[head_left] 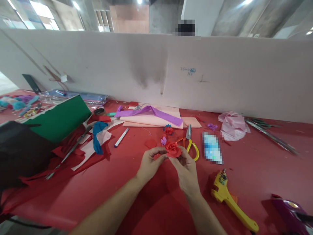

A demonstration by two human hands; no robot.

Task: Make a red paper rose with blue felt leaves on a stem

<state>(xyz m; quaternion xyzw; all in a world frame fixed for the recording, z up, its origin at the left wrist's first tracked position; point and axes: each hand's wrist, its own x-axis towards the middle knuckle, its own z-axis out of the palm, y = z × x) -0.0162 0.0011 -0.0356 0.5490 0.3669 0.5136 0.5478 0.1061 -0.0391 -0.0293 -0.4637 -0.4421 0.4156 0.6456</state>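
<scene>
Both hands meet over the middle of the red table, pinching a red paper flower (172, 149) between them. My left hand (152, 162) has its thumb and forefinger closed on the flower's left edge. My right hand (187, 168) grips the right side and underneath, its fingertips partly hidden by the petals. Just beyond lie a small red and blue paper flower (168, 130) and a little purple paper piece (163, 140). Scissors with yellow handles (193, 148) rest right behind my right hand. A red paper disc (150, 143) lies flat behind my left hand.
A yellow glue gun (228, 199) lies at the right, with a dark purple object (290, 212) beyond it. Peach paper sheets (151, 121) bear a purple strip (151, 111). Left are a marker (121, 137), paper scraps (98, 137) and a green board (61, 119). A white partition (97, 65) closes the back.
</scene>
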